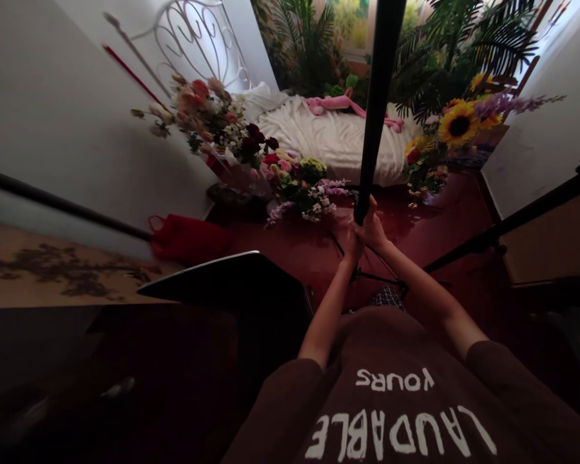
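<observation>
A black light stand (377, 96) rises in front of me from its spread legs to the top edge of the view. My left hand (352, 245) is closed around its lower part. Just above and to the right, my right hand (374, 227) wraps the pole near a dark collar, close against the left hand. The fingers are partly hidden by the pole and by each other. Thin stand legs (374, 277) show below my hands, on the dark red floor (290, 248).
Flower bunches (304, 187) and sunflowers (459, 124) flank a white-draped seat (294, 132) with a pink plush toy (336, 103). Another black pole (517, 222) slants at right. On the left are a red bag (188, 240) and a dark panel (232, 277).
</observation>
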### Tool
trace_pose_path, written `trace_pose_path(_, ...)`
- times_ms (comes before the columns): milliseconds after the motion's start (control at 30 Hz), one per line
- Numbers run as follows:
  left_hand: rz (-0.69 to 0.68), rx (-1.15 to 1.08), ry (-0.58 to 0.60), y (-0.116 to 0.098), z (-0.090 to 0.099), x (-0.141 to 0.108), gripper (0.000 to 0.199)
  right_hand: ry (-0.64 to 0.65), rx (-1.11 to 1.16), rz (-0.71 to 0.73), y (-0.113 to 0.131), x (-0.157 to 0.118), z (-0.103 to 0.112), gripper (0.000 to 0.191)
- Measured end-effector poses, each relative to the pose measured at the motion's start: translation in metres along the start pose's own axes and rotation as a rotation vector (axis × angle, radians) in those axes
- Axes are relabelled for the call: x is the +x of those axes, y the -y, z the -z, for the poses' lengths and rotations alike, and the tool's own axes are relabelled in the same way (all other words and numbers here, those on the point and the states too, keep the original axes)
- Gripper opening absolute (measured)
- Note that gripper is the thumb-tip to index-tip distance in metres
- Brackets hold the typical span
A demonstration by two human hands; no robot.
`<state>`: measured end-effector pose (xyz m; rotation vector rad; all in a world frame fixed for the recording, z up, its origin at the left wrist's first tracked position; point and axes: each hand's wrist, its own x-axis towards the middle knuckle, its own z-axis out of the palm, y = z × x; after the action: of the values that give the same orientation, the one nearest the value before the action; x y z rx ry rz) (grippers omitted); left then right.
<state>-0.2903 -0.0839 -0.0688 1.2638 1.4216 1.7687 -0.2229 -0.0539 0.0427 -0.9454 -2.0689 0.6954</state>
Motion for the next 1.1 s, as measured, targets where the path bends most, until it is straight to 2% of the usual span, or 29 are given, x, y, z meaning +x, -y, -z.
trace_pose_path(100,0.012,0.009,-0.017,-0.001,-0.001,0.001,0.071,-0.002,-0.013,0.005,-0.002,0.003,0.003,0.083)
trace_pose_path(233,0.015,0.038,-0.083,-0.001,-0.003,0.001,0.060,0.100,0.012,0.069,-0.002,0.004,0.023,0.084)
trace_pose_path(300,-0.011,0.059,-0.085,-0.003,-0.003,0.000,0.054,0.139,0.060,0.094,-0.006,-0.007,0.033,0.082)
trace_pose_path(400,-0.042,0.094,-0.080,-0.009,-0.002,-0.001,0.052,0.101,0.134,0.050,-0.015,-0.032,0.040,0.071)
trace_pose_path(500,-0.040,0.134,-0.089,-0.014,-0.002,-0.002,0.052,0.019,0.166,-0.103,-0.027,-0.053,0.040,0.064)
trace_pose_path(600,-0.045,0.137,-0.086,-0.015,-0.003,-0.002,0.051,-0.046,0.251,-0.320,-0.035,-0.061,0.035,0.059)
trace_pose_path(767,-0.040,0.128,-0.089,-0.014,-0.004,-0.002,0.052,-0.031,0.588,-0.769,-0.033,-0.050,0.033,0.035)
trace_pose_path(833,-0.037,0.129,-0.086,-0.014,-0.004,-0.002,0.052,-0.012,0.678,-0.886,-0.030,-0.044,0.034,0.022)
trace_pose_path(933,-0.040,0.126,-0.091,-0.014,-0.004,-0.002,0.050,-0.007,0.635,-0.858,-0.024,-0.042,0.035,0.018)
trace_pose_path(1100,-0.016,0.105,-0.099,-0.015,-0.004,-0.002,0.051,0.021,0.500,-0.613,-0.024,-0.057,0.036,0.044)
